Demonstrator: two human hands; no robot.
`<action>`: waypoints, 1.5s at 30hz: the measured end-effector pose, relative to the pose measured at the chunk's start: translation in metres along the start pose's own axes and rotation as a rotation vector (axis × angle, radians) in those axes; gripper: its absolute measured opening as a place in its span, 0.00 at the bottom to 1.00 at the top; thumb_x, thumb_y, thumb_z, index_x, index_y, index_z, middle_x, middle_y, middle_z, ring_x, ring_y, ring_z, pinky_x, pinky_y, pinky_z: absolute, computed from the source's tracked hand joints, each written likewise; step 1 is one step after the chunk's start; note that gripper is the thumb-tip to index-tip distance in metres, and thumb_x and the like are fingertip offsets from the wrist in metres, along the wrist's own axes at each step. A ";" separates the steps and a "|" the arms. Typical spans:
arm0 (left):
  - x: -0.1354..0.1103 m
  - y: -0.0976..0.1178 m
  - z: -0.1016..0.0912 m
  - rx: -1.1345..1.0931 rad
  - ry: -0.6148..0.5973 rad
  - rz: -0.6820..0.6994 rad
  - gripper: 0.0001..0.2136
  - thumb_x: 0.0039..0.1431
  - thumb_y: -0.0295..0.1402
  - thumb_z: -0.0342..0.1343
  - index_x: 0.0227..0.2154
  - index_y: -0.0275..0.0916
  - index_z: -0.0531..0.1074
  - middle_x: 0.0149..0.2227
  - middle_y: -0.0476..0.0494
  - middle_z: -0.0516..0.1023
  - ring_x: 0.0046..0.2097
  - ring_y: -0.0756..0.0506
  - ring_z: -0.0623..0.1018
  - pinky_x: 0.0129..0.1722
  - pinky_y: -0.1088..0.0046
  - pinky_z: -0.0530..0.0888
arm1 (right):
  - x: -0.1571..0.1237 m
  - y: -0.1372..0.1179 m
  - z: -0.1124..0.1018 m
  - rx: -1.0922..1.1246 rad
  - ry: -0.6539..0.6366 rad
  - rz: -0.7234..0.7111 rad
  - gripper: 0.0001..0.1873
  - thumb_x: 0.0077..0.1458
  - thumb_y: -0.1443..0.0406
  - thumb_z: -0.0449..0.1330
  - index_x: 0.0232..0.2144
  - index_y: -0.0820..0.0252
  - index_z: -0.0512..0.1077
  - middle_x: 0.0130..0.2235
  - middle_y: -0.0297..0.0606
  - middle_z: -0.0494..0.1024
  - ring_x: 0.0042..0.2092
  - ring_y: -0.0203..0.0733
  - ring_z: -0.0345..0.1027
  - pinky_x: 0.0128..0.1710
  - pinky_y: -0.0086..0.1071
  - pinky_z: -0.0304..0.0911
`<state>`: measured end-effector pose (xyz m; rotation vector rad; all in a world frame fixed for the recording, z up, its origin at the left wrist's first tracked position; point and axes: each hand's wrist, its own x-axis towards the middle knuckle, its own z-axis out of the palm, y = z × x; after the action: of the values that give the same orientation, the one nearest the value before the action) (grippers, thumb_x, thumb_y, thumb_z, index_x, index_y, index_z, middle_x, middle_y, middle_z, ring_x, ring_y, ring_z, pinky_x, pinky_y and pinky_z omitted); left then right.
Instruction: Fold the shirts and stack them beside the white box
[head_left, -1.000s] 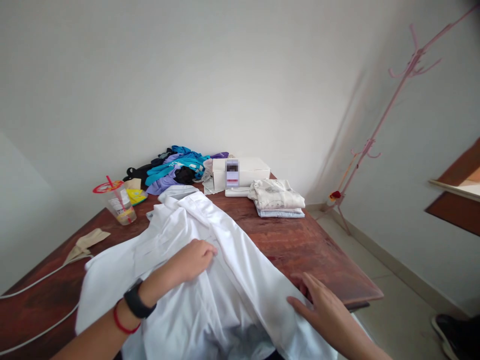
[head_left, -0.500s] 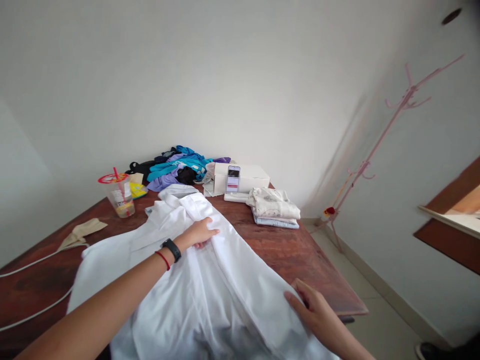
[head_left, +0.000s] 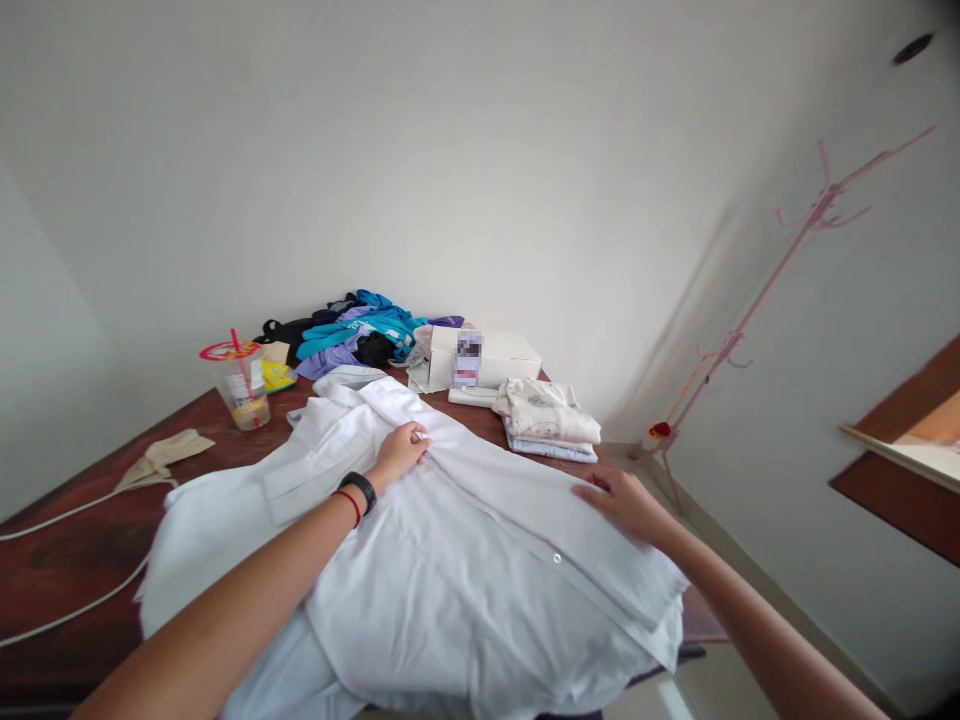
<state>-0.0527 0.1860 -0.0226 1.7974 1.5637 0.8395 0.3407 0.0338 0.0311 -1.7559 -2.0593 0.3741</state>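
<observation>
A white button-up shirt (head_left: 465,560) lies spread over the wooden table, its collar toward the wall and its lower part hanging at the near edge. My left hand (head_left: 401,452) is closed on the front placket below the collar, pinching the cloth. At the right edge of the shirt, my right hand (head_left: 619,497) rests with fingers stretched over the fabric; its thumb and part of its fingers are hard to see. A small button shows on the placket between the hands and the hem.
Behind the shirt are a heap of coloured clothes (head_left: 360,335), a white box (head_left: 506,355) with a phone leaning on it, and folded clothes (head_left: 551,415). A plastic cup (head_left: 244,390) with a straw stands left, near a white cable (head_left: 75,517). A pink coat rack (head_left: 772,275) leans right.
My right hand has moved up and away from me along the shirt's right side. The right part of the shirt is now spread wider and flatter. My left hand has closed more on the placket.
</observation>
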 end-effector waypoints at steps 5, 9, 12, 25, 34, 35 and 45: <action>0.008 0.002 0.000 0.049 0.111 0.056 0.10 0.60 0.37 0.57 0.43 0.40 0.74 0.28 0.50 0.80 0.30 0.47 0.81 0.33 0.75 0.72 | 0.014 0.026 0.019 -0.151 0.002 0.107 0.21 0.63 0.51 0.51 0.33 0.59 0.74 0.33 0.39 0.79 0.35 0.45 0.71 0.35 0.34 0.60; 0.011 -0.001 0.003 0.086 0.162 0.108 0.10 0.62 0.38 0.55 0.41 0.41 0.75 0.27 0.50 0.80 0.31 0.46 0.80 0.38 0.73 0.72 | -0.006 0.032 0.035 -0.221 0.101 0.112 0.24 0.66 0.50 0.49 0.51 0.59 0.72 0.49 0.46 0.79 0.50 0.52 0.73 0.49 0.42 0.65; 0.011 -0.002 0.004 0.108 0.180 0.137 0.11 0.65 0.39 0.51 0.39 0.41 0.76 0.28 0.50 0.80 0.29 0.47 0.79 0.37 0.73 0.71 | -0.026 0.026 0.046 -0.266 0.168 -0.044 0.29 0.67 0.49 0.48 0.63 0.56 0.64 0.63 0.48 0.68 0.65 0.53 0.60 0.64 0.48 0.56; 0.004 0.001 0.007 0.261 0.233 0.116 0.11 0.61 0.30 0.52 0.42 0.41 0.79 0.36 0.43 0.82 0.39 0.43 0.79 0.35 0.73 0.68 | -0.067 0.044 0.066 -0.333 -0.110 0.044 0.33 0.68 0.45 0.44 0.71 0.41 0.49 0.74 0.33 0.40 0.74 0.53 0.32 0.70 0.56 0.42; 0.002 0.002 0.002 0.284 0.155 0.140 0.11 0.61 0.34 0.56 0.43 0.42 0.78 0.36 0.44 0.82 0.40 0.43 0.80 0.37 0.73 0.69 | -0.070 0.050 0.071 -0.374 -0.113 0.069 0.34 0.68 0.44 0.44 0.71 0.42 0.48 0.74 0.33 0.39 0.73 0.53 0.32 0.70 0.54 0.42; 0.002 0.002 0.001 0.281 0.138 0.148 0.11 0.60 0.37 0.57 0.44 0.42 0.78 0.36 0.44 0.82 0.41 0.42 0.80 0.37 0.73 0.69 | -0.070 0.050 0.070 -0.374 -0.119 0.071 0.34 0.68 0.44 0.43 0.71 0.43 0.48 0.74 0.33 0.39 0.73 0.53 0.32 0.70 0.54 0.42; -0.004 0.006 -0.002 0.254 0.062 0.150 0.22 0.51 0.50 0.66 0.45 0.43 0.77 0.35 0.47 0.82 0.39 0.43 0.80 0.34 0.73 0.68 | -0.070 0.052 0.071 -0.388 -0.098 0.056 0.33 0.68 0.45 0.45 0.71 0.42 0.49 0.74 0.33 0.42 0.73 0.53 0.35 0.70 0.56 0.43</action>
<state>-0.0510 0.1814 -0.0173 2.1098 1.6520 0.8005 0.3618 -0.0223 -0.0640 -2.0540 -2.2727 0.0781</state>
